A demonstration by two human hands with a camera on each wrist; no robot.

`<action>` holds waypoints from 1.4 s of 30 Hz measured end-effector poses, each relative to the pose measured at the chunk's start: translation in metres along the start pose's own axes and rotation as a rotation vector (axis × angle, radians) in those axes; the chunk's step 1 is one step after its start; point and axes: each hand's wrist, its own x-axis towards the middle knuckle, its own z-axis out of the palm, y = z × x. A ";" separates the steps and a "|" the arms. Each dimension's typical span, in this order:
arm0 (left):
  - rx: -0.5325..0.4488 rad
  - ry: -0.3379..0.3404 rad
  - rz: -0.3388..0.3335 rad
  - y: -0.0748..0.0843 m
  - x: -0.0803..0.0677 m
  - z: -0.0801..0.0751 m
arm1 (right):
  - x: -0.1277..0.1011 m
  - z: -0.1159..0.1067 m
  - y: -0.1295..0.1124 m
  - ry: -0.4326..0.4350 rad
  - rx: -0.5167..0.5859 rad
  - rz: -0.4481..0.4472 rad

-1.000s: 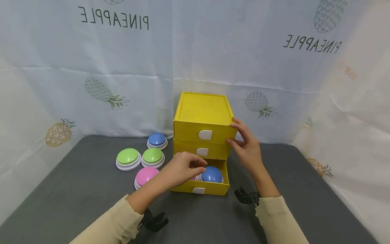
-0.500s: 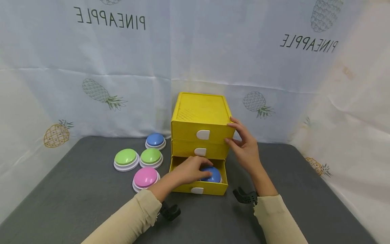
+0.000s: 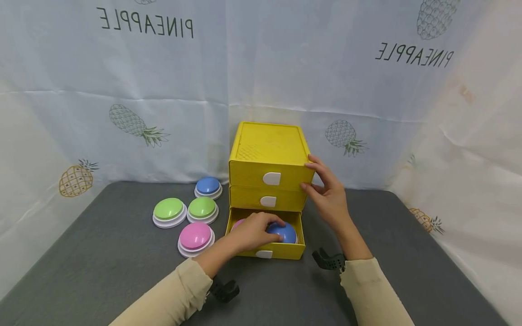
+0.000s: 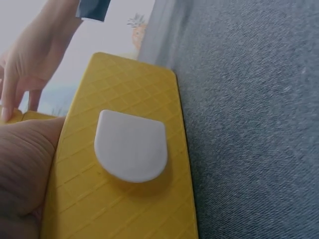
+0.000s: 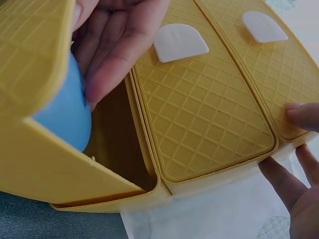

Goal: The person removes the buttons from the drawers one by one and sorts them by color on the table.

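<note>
**Ana:** Head view first: the left hand [image 3: 254,232] is down inside the open bottom drawer [image 3: 281,250] of the yellow drawer unit [image 3: 269,149], its fingers curved over the blue button [image 3: 287,232] that sits in the drawer's right half.

**Ben:** Gripping it, or only resting on it?

**Ana:** The fingertips wrap its near edge, so I'd call it a grasp, though the hand hides most of the contact and I can't be sure how firm it is. The right wrist view agrees: fingers [image 5: 119,45] lie flat against the blue dome [image 5: 65,117] inside the drawer. A bit of pink [image 3: 238,223] shows at the drawer's left, probably a second button under the hand.

**Ben:** And the right hand?

**Ana:** The right hand [image 3: 328,194] steadies the unit at its right front corner, thumb and fingers pinching the edge of the top drawer [image 3: 253,174]. The two upper drawers are closed.

**Ben:** So which step is this?

**Ana:** I judge it as handling the blue button in the bottom drawer, whether seating it or taking hold, I can't tell. The next move calls for keeping the knuckles clear of the middle drawer [image 3: 248,198] overhead.

**Ben:** What's left outside?

**Ana:** Four buttons on the grey table [image 3: 102,253], left of the unit: two green [image 3: 169,209] [image 3: 201,207], one pink [image 3: 195,236], one blue [image 3: 208,185].
</note>
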 end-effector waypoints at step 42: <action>-0.052 -0.113 0.046 -0.001 -0.002 -0.002 | 0.001 0.001 0.002 0.008 0.015 -0.025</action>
